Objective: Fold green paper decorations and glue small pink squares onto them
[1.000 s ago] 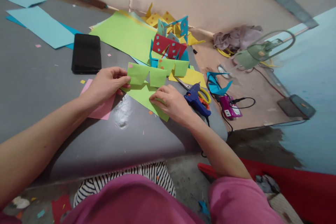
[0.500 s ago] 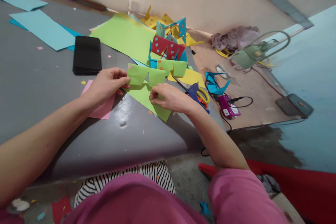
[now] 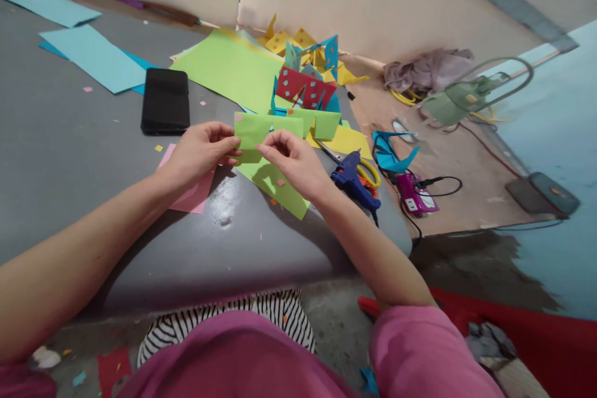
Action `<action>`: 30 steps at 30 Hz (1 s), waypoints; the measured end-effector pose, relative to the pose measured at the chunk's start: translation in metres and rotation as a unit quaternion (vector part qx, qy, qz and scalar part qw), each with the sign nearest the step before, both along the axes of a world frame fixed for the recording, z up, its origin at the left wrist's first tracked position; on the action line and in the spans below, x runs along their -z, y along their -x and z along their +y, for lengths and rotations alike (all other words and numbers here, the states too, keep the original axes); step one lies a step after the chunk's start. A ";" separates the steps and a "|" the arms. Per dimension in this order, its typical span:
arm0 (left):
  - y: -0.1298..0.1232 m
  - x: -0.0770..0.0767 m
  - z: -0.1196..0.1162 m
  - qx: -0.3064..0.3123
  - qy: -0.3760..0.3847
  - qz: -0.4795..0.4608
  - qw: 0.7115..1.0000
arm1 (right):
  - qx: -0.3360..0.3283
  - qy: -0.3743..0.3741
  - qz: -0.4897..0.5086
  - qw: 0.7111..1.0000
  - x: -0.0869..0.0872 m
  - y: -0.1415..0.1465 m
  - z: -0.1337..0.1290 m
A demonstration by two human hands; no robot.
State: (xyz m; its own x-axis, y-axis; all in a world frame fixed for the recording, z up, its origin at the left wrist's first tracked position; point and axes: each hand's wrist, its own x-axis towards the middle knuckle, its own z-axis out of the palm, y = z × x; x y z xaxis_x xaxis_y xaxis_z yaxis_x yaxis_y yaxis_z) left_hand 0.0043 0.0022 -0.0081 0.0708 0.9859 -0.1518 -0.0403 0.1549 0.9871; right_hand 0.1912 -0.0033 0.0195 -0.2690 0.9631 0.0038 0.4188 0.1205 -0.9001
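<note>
My left hand [image 3: 208, 152] pinches the left end of a folded light-green paper strip [image 3: 252, 129], which has a small pink square at its upper left corner and a notch near its middle. Over the strip's lower right part is my right hand [image 3: 293, 161], thumb and fingertips closed together; what they pinch, if anything, is too small to make out. Beneath both hands lies a green paper sheet [image 3: 291, 196] with a small pink paper piece [image 3: 280, 183] on it. A pink paper [image 3: 191, 198] is partly hidden under my left forearm.
Scissors [image 3: 368, 171] and a blue glue gun [image 3: 353, 180] lie right of my right hand. Behind stand folded papers, including a red dotted one [image 3: 305, 88] and a green one [image 3: 326, 124]. A black phone [image 3: 165, 101] lies at left. A purple power socket [image 3: 416, 194] sits right.
My right hand has moved up from the green sheet to the front of the strip, now covering part of it. My left hand keeps its hold. The view has shifted slightly.
</note>
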 end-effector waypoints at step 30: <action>-0.005 -0.004 -0.002 0.003 0.023 -0.069 0.997 | 0.002 -0.321 -0.306 0.896 0.017 0.002 -0.008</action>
State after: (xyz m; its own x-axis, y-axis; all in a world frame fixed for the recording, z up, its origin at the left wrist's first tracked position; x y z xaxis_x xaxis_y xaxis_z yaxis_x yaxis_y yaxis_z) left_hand 0.0091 0.0001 -0.0040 0.1005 0.9775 -0.1857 -0.1745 0.2010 0.9639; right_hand 0.1890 -0.0114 0.0029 -0.4064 0.8162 0.4106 0.8120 0.5287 -0.2474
